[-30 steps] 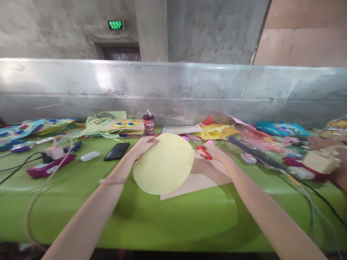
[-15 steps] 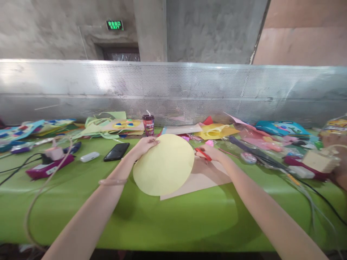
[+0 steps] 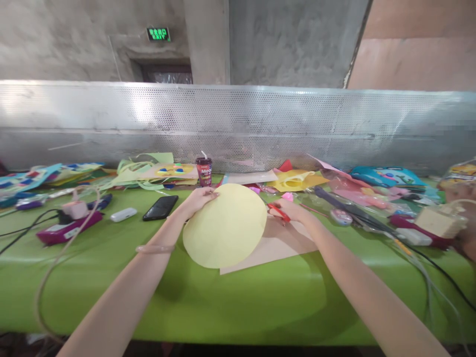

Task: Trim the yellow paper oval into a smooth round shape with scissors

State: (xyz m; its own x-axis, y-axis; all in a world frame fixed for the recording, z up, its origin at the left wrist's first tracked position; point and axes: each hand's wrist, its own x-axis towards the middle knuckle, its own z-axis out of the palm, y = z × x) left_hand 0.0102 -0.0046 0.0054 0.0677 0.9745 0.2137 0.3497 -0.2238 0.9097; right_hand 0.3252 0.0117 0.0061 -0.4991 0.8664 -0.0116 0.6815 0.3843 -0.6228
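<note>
A pale yellow paper disc (image 3: 225, 225) is held tilted above the green table (image 3: 238, 307). My left hand (image 3: 199, 198) pinches its upper left edge, fingers closed on the paper. My right hand (image 3: 288, 209) is at the disc's right edge, wrapped round red-handled scissors (image 3: 279, 211). A tan sheet of paper (image 3: 277, 245) lies flat under the disc and my right hand.
A black phone (image 3: 160, 207), a white case (image 3: 123, 214) and a dark cup (image 3: 204, 171) sit left of centre. Coloured paper scraps and packets line the back by a perforated metal panel (image 3: 238, 124). Cables and a purple device (image 3: 63, 229) lie left; another person's hand (image 3: 463, 238) is at the right edge.
</note>
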